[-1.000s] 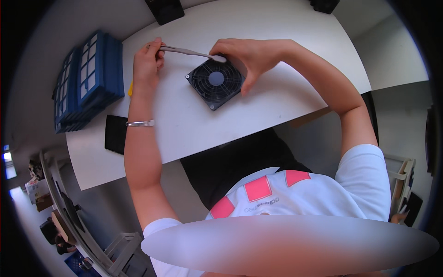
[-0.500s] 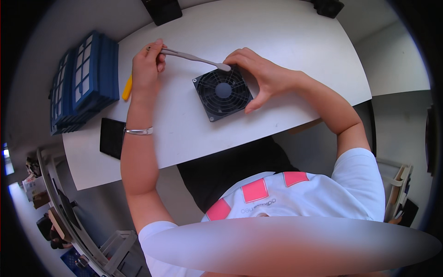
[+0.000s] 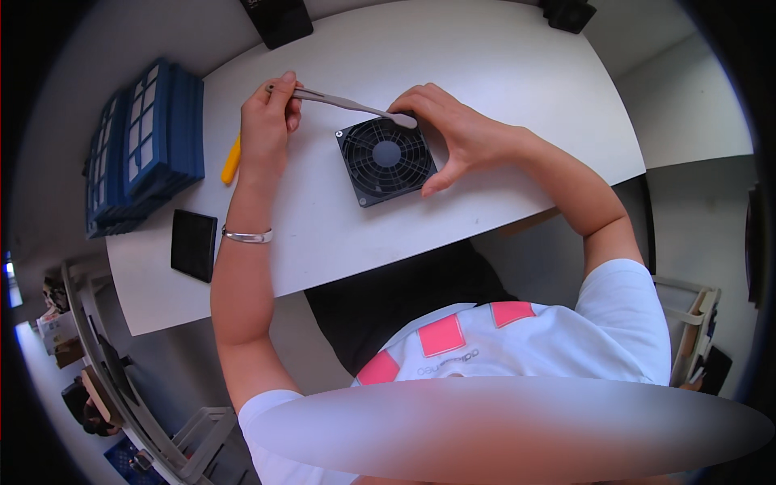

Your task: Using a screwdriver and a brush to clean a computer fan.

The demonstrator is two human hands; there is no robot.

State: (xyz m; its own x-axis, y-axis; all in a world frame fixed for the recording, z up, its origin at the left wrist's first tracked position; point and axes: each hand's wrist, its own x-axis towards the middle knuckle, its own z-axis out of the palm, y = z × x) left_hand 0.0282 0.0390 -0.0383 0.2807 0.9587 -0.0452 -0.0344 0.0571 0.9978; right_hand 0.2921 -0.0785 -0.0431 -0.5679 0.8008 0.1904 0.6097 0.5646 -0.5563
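A square black cooling fan [image 3: 386, 153] lies on the white table, its wire guard facing up and screws showing at its corners. My left hand [image 3: 268, 111] is closed round the end of a slim grey toothbrush [image 3: 343, 103]. The brush's oval head rests over the fan's far right corner, its smooth back upward; any bristles are hidden. From the right, my right hand [image 3: 457, 133] grips the fan, fingers curled at the far corner and thumb by the near right corner.
Blue trays or frames with white panels [image 3: 145, 133] stack at the table's [image 3: 525, 81] left edge. A yellow-handled tool [image 3: 232, 162] lies beside my left forearm, with a flat black device [image 3: 193, 245] nearer. Dark objects stand at the far edge, including a black box [image 3: 279, 18].
The brush head has slid a little to the right along the fan's far edge, with my left hand following. My right hand keeps its hold on the fan.
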